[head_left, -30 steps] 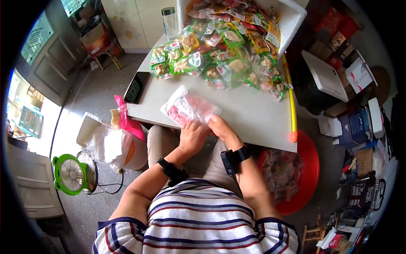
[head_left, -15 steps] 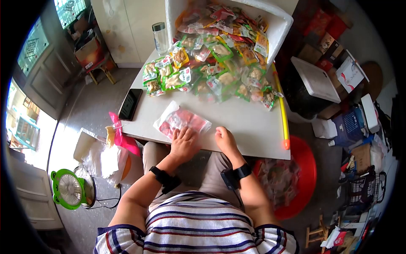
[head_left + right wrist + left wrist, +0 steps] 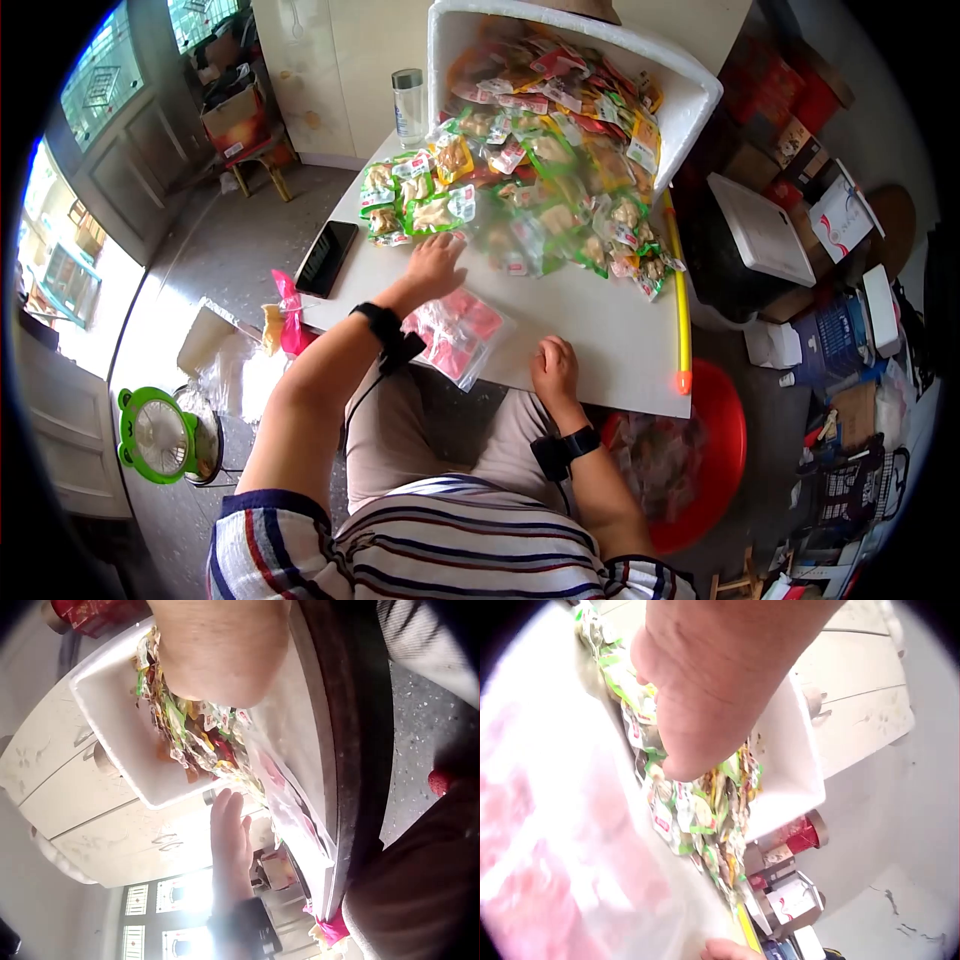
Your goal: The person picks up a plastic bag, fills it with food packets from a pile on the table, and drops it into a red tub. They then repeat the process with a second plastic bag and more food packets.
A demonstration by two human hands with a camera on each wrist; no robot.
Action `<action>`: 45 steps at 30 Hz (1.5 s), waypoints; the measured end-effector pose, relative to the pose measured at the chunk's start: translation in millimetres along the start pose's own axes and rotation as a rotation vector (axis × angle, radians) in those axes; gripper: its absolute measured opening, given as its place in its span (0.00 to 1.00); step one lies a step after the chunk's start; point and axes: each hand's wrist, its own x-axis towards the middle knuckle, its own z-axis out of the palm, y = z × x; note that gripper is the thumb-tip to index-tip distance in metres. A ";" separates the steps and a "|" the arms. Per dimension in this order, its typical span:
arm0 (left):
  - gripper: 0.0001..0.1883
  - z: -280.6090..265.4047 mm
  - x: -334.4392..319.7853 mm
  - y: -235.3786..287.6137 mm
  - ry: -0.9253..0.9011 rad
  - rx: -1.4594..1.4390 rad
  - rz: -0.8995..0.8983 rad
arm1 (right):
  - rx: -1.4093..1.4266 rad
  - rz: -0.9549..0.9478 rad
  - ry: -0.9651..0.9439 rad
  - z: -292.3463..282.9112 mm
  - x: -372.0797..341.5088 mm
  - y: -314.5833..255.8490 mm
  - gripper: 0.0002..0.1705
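Observation:
My left hand [image 3: 435, 266] reaches over the table to the near edge of a heap of small snack packets [image 3: 440, 210] with green borders. Its fingers look extended in the right wrist view, with nothing held. Below that forearm lies a clear plastic bag [image 3: 462, 335] with flat pink pieces inside, one corner over the table's front edge. The same bag [image 3: 555, 847] fills the left side of the left wrist view. My right hand [image 3: 555, 370] rests at the front edge of the table, right of the bag, its fingers loosely curled and holding nothing.
A white foam box [image 3: 690, 110] lies tipped at the back, packets spilling from it. A phone [image 3: 327, 258] and a glass bottle [image 3: 408, 108] stand left. A yellow stick [image 3: 682, 310] runs along the right edge, above a red basin [image 3: 725, 440] on the floor.
The hands have come off the clear bag. My left hand has moved forward to the packets, the right hand has shifted right, and the bag has turned and lies nearer the front edge.

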 end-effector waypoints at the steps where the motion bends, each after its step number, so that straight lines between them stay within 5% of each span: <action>1: 0.24 0.1 9.6 -6.4 -0.016 0.017 -0.052 | -0.002 0.002 -0.004 -0.1 -0.6 0.7 0.08; 6: 0.34 18.4 49.1 -37.4 0.056 0.008 -0.291 | -0.011 0.033 -0.003 0.9 -0.8 1.3 0.07; 21: 0.37 -0.3 70.4 -16.3 -0.315 0.035 -0.069 | 0.030 0.036 -0.034 -1.7 3.4 -0.2 0.09; 24: 0.34 -6.1 65.0 -20.9 -0.552 -0.149 0.008 | 0.026 0.018 -0.005 -0.3 3.4 -1.0 0.07; 30: 0.19 3.0 86.2 -23.3 -0.157 0.015 -0.106 | 0.001 0.011 -0.015 -2.1 3.4 0.6 0.08; 35: 0.20 36.2 114.8 -33.9 0.250 0.121 0.034 | 0.017 0.088 -0.090 -3.8 4.2 -0.4 0.08; 38: 0.23 35.7 108.4 -28.7 -0.046 0.093 -0.049 | 0.013 0.100 -0.077 -4.7 4.5 -2.2 0.07; 45: 0.25 5.0 91.7 -16.9 -0.357 0.184 -0.037 | 0.057 0.062 -0.049 -1.7 3.2 0.9 0.08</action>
